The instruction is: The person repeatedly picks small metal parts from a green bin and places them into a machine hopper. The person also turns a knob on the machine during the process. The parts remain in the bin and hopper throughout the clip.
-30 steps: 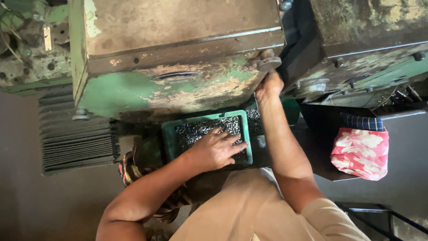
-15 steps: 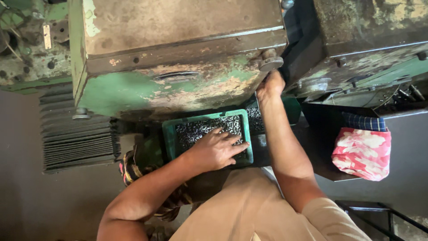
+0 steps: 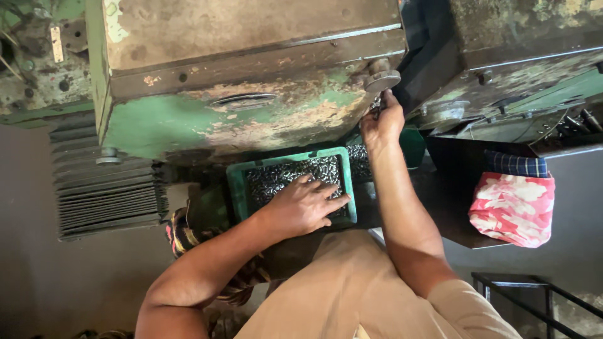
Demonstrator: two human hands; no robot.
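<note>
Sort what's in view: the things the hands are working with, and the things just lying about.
In hand:
left hand resting in the green tray of small dark metal parts
right hand up at the worn green machine, under its round knob

Lying about:
pink patterned cloth
checked cloth
black metal frame

Single head-worn view, steeply downward, close over the person's arms, green machine (image 3: 239, 119) ahead

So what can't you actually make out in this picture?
- Head view: what the right hand pinches; its fingers cover it, in the machine's shadow.
- What the left hand touches in the green tray; the palm hides it.
- The small dark parts: too small to identify.
</note>
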